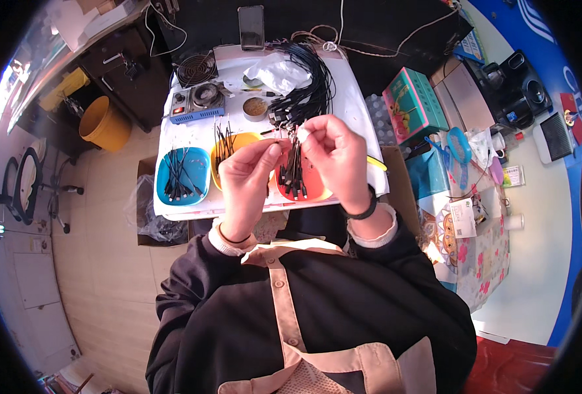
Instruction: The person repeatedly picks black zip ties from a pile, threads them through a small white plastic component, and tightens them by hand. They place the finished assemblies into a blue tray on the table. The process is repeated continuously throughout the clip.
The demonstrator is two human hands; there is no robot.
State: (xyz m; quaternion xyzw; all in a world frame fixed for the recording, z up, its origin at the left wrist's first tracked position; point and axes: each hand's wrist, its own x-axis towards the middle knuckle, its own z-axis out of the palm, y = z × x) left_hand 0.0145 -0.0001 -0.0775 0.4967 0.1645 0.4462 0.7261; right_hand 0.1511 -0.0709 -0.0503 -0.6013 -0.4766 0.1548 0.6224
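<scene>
My left hand point(250, 165) and my right hand point(337, 157) are raised over the table's near part, thumbs and fingertips pinched close together. Whatever small piece lies between the fingertips is too fine to make out. Below them are three trays: a blue tray point(201, 164) at left, a yellow tray point(246, 139) partly behind my left hand, and a red tray point(314, 185) under my right hand. Each has short black cables in it, such as the bundle point(180, 176) in the blue one. A large heap of black cables point(314, 75) lies behind my hands.
At the table's back left stand a blue device with a dial point(198, 110), a black fan point(196, 69) and a small round tin point(255, 108). A phone point(251, 29) leans at the back. Boxes point(412, 105) and a flowered side table point(485, 259) are at right; an orange bucket point(105, 123) is at left.
</scene>
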